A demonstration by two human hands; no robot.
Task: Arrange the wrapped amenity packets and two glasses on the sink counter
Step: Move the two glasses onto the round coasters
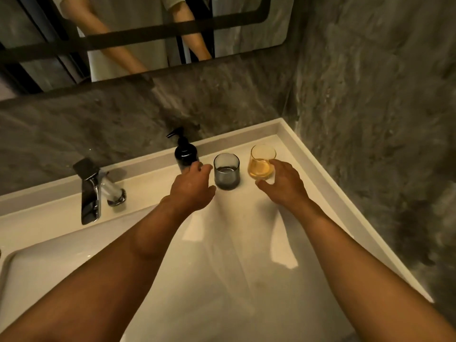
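Two glasses stand upright on the white sink counter (246, 218) near the back ledge. The grey smoked glass (226, 172) is on the left, the amber glass (262, 162) on the right. My right hand (283, 183) wraps around the amber glass, thumb in front and fingers on its right side. My left hand (193, 186) hovers just left of the grey glass with fingers apart, fingertips close to it; contact is unclear. No wrapped packets are in view.
A black pump bottle (185, 151) stands behind my left hand on the back ledge. A chrome faucet (92, 191) sits to the left, above the basin (37, 280). Dark stone walls close the back and right; a mirror (123, 33) hangs above.
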